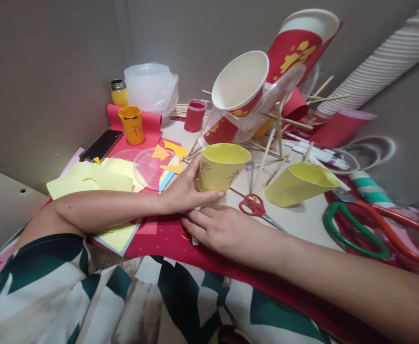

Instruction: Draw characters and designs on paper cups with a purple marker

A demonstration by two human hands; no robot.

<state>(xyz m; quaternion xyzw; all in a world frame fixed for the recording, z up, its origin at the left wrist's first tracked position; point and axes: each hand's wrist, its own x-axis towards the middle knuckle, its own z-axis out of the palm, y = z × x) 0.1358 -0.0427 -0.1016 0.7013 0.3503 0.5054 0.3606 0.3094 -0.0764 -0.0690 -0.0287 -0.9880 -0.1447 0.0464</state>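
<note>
Head view: left hand [183, 192] is cradling the upright yellow cup [223, 167] at its base. The thumb is lying along the near foot of the wall and the forefinger is rising up the left side, so the cup is sitting in the fork between them on the table [302, 220]. Just beneath that thumb the right hand [221, 230] is lying flat, its fingers [198, 222] together and stretched out, gripping nothing and pressing on the red sheet [159, 241]. Whether a pale scrap is lying under the fingertips I cannot tell.

Just beyond the right knuckles small red scissors [255, 205] are lying. Further out past them a second yellow cup [299, 184] is tipping on its side, and wooden sticks [267, 155] are crossing behind the held cup. A clear lid [151, 167] and yellow paper [91, 180] are lying behind the left wrist.

To my judgement the hold is working best with light pressure low on the wall, since a squeeze near the rim is risking a dent in the paper. The flat palm is serving best by bearing evenly, so the sheet is not creeping.
</note>
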